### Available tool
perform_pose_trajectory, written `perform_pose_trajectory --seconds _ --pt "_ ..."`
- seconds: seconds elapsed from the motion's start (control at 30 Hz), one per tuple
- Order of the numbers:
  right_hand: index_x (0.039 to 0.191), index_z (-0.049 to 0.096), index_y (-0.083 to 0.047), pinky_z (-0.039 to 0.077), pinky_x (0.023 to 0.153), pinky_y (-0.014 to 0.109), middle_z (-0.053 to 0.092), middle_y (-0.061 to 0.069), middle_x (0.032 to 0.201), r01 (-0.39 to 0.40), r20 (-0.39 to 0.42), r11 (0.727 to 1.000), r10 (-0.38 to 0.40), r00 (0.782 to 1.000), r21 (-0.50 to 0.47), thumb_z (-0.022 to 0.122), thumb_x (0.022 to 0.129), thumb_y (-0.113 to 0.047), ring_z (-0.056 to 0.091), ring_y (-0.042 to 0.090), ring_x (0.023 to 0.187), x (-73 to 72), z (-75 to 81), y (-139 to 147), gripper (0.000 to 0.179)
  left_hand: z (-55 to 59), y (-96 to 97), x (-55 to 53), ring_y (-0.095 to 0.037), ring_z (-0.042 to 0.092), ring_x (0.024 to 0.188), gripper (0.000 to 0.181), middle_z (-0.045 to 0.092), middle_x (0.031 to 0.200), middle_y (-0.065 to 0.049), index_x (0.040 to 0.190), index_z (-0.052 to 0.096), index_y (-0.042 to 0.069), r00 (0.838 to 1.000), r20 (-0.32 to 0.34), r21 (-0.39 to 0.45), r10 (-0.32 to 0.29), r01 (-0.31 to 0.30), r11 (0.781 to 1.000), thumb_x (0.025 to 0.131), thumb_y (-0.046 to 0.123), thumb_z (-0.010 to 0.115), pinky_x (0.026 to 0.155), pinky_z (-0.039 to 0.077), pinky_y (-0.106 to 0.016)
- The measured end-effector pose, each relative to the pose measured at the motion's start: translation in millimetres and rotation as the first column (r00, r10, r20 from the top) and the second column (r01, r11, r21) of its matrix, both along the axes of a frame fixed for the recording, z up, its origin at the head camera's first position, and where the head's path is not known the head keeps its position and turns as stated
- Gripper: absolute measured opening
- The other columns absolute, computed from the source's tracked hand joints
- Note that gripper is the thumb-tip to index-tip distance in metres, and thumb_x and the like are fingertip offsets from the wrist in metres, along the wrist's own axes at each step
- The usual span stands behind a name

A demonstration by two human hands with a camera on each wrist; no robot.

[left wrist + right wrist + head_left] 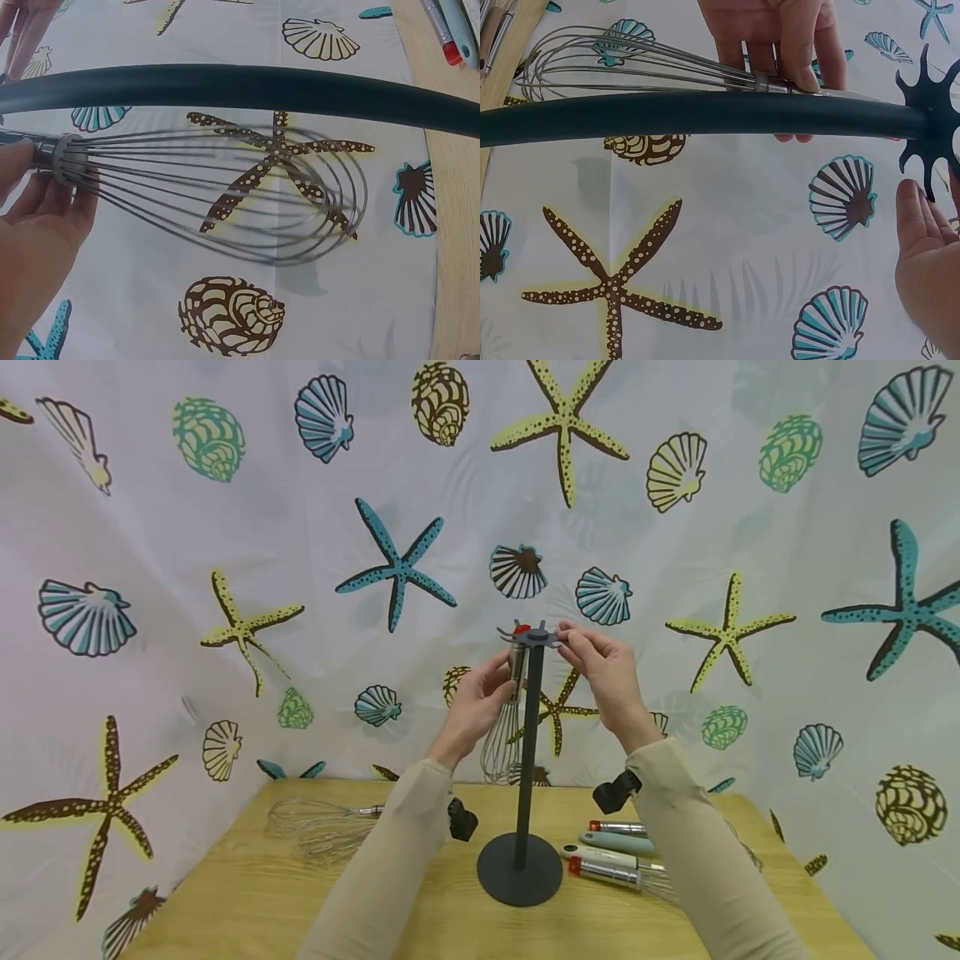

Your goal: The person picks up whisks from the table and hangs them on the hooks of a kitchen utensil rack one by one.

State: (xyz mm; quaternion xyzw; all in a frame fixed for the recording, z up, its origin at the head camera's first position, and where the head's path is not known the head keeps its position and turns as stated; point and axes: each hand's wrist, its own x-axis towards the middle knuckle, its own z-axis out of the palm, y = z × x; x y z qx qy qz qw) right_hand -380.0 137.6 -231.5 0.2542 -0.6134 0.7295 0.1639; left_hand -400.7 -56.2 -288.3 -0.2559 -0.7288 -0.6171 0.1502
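Left grip [476, 697] grasps whisk [517, 662], handle up, beside top of stand [528, 752], above bench [247, 877], short of far edge; right grip [603, 672] pinches hook [551, 641]. Seating unclear; early release could drop unhooked whisk.

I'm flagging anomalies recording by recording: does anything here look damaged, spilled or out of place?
Nothing stands out. The stand's post looks bowed in the left wrist view but straight in the head view, so probably lens distortion.

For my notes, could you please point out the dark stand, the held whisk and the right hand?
Dark stand [528, 735], head view: upright pole.
Held whisk [210, 182], left wrist view: wire loops.
Right hand [606, 675], head view: middle of the hand.
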Motion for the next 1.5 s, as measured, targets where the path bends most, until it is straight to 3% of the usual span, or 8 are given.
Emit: perform_pose_trajectory --seconds 0.2,0.5,0.87,1.03,1.13,1.33,1.5 --pt "0.123 0.058 0.014 0.049 0.099 0.026 0.053 0.018 0.142 0.015 -0.014 1.000 -0.014 1.000 0.025 0.054 0.102 -0.017 0.061 0.016 0.121 -0.1 -0.4 -2 0.038 -1.3 -0.1 0.3 -0.023 0.059 0.122 0.048 0.059 0.137 -0.011 0.148 0.045 0.022 1.000 -0.007 -0.016 0.016 -0.016 1.000 0.101 0.009 0.053 0.104 0.047 -0.042" --pt "0.125 0.057 0.013 0.048 0.101 0.027 0.051 0.018 0.145 -0.001 -0.016 0.999 0.002 1.000 0.042 0.053 0.102 -0.017 0.057 0.021 0.127 -2.6 -5.2 -2 0.038 -8.6 -0.4 3.1 -0.022 0.055 0.127 0.044 0.058 0.138 -0.006 0.145 0.049 0.017 0.996 0.065 -0.010 0.060 -0.059 0.998 0.101 0.015 0.055 0.108 0.044 -0.041" --pt "0.125 0.059 0.006 0.047 0.103 0.029 0.049 0.012 0.148 -0.010 -0.027 0.997 0.012 1.000 0.074 0.053 0.102 -0.025 0.054 0.023 0.130 0.6 -2.5 2 0.038 -13.4 -1.2 5.4 -0.021 0.059 0.124 0.043 0.061 0.135 -0.008 0.142 0.052 0.014 0.998 -0.003 0.028 0.056 -0.056 0.998 0.099 0.012 0.058 0.104 0.047 -0.038" --pt "0.126 0.057 0.009 0.046 0.105 0.031 0.047 0.012 0.149 -0.024 -0.058 0.996 0.029 0.998 0.086 0.053 0.102 -0.025 0.051 0.024 0.134 3.2 -3.9 4 0.042 -15.7 -1.3 9.0 -0.020 0.059 0.123 0.041 0.062 0.134 -0.007 0.139 0.055 0.014 0.998 -0.033 0.044 0.058 -0.057 0.997 0.099 0.010 0.058 0.103 0.048 -0.038" --pt "0.124 0.059 0.007 0.046 0.105 0.032 0.048 0.013 0.149 -0.024 -0.067 0.996 0.030 0.997 0.091 0.056 0.101 -0.020 0.050 0.023 0.135 3.6 -3.5 4 0.036 -17.6 -2.4 10.1 -0.021 0.060 0.122 0.039 0.062 0.134 -0.007 0.138 0.057 0.013 0.997 -0.044 0.052 0.070 -0.068 0.996 0.099 0.010 0.058 0.103 0.048 -0.037" --pt "0.104 0.068 -0.014 0.047 0.104 0.031 0.050 0.014 0.147 -0.031 -0.050 0.995 0.036 0.998 0.090 0.059 0.099 -0.017 0.053 0.021 0.131 3.1 -0.8 4 0.011 -21.3 -6.2 11.8 -0.023 0.060 0.121 0.038 0.064 0.130 -0.009 0.137 0.058 0.009 0.993 -0.061 0.066 0.101 -0.097 0.993 0.099 0.008 0.057 0.103 0.047 -0.040" --pt "0.099 0.069 -0.018 0.047 0.103 0.030 0.049 0.014 0.147 -0.034 -0.027 0.994 0.037 0.999 0.103 0.061 0.098 -0.015 0.053 0.021 0.131 4.0 1.3 4 0.009 -22.2 -10.1 14.4 -0.024 0.060 0.121 0.038 0.065 0.129 -0.010 0.137 0.057 0.006 0.992 -0.068 0.064 0.105 -0.100 0.993 0.099 0.009 0.057 0.103 0.047 -0.042"
